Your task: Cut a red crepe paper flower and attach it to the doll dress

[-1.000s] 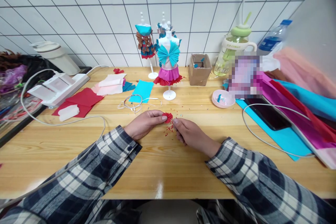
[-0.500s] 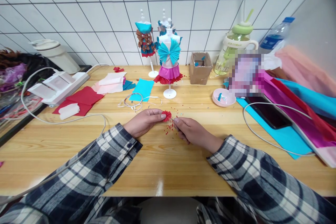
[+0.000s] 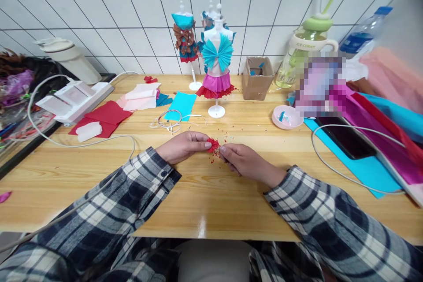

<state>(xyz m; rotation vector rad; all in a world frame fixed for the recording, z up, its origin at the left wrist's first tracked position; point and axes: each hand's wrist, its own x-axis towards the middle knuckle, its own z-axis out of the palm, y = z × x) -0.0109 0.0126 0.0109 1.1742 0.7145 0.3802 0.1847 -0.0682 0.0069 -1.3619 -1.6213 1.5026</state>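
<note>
A small red pleated paper piece [image 3: 213, 144] is pinched between the thumb and fingers of my left hand [image 3: 185, 146]. Close to its right edge, my right hand [image 3: 243, 161] is closed, its fingertips on something too small to make out. Tiny red scraps [image 3: 216, 154] lie scattered on the table beneath and behind the hands. Beyond them stands a white mini mannequin [image 3: 217, 70] with a turquoise pleated bow and a pink skirt with red trim. A turquoise paper sheet [image 3: 181, 105] lies flat to its left.
A white cable [image 3: 168, 120] lies coiled behind my left hand. At the right are a pink bowl [image 3: 287, 118], a small cardboard box [image 3: 257, 80], a black phone [image 3: 348, 139] and a green-lidded jug [image 3: 299, 48]. Red paper [image 3: 107, 116] and a power strip [image 3: 74, 101] lie left.
The view has shifted slightly, so the background items sit higher. My right hand is now closer to the red pleated piece, which my left hand still holds.
</note>
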